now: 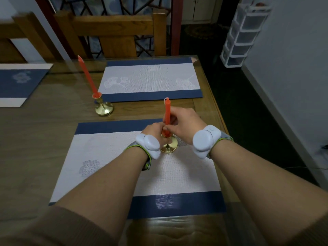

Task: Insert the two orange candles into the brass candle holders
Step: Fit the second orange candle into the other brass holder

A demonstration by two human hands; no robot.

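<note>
One candle seated, second going in.
Both hands (166, 128) pinch the second candle (167, 112) at its holder (169, 145); skewed pressure risks tipping.

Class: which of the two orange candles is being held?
The nearer candle, gripped by both hands over the near placemat; the far candle stands untouched in its holder.
</note>
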